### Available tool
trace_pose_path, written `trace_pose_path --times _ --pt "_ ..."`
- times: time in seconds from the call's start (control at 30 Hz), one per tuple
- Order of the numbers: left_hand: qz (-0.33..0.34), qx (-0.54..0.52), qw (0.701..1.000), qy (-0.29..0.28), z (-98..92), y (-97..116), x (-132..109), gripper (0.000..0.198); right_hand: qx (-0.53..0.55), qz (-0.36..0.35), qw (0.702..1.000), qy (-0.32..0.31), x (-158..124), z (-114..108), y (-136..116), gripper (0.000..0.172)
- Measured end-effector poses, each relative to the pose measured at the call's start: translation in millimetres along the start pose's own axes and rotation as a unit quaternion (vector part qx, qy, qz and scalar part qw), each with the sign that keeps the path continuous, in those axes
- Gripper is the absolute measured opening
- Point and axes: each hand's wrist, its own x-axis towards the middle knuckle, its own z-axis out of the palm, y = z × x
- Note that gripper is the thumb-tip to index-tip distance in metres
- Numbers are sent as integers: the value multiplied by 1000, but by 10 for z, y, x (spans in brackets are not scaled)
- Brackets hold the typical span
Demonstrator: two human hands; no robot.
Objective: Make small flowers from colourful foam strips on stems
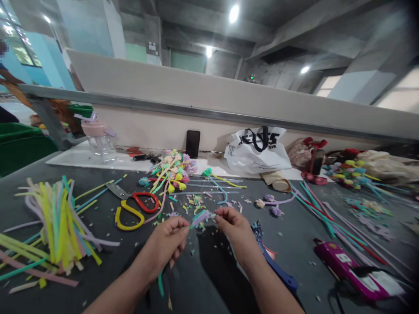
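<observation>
My left hand [172, 237] is closed in a pinch around a green pipe cleaner [160, 284], whose tail hangs below the fingers. At its upper end, between my hands, is a small purple and green fuzzy piece [202, 218]. My right hand [236, 231] has thumb and forefinger pressed together at the right side of that piece, by a tiny pale bit; what they grip is too small to name. Cut fuzzy scraps [194, 203] lie just beyond my fingers. Scissors [132, 209] with red and yellow handles rest to the left, and a blue-handled tool [278, 270] lies beside my right forearm.
Loose pipe cleaners [59, 222] are heaped at left. Fuzzy flowers [176, 168] are bunched behind the scraps, near a phone [193, 144]. A clear bottle [100, 141], a white bag [258, 150] and a low partition [196, 93] stand behind. At right lies a magenta corded device [350, 268].
</observation>
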Motion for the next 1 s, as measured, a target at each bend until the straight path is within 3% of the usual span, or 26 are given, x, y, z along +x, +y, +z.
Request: trace_pose_path --times 0.1,0.23,0.5,0.77,0.9,1.0 --pt "81 58 992 81 31 -26 9 16 -3 18 999 -50 -11 31 15 16" --pt "154 119 974 117 12 -118 12 19 28 53 991 -121 -91 112 -10 23" --pt "276 305 897 159 1 -122 -63 14 119 99 979 -135 -188 234 28 26" --pt "387 388 813 197 -39 -181 -55 11 148 81 975 -144 -184 204 31 24" --pt "426 421 779 186 -66 -149 -78 16 250 90 953 -143 -172 158 -27 27" --pt "437 433 770 167 -72 -104 -112 19 302 103 934 -162 -174 151 -63 27"
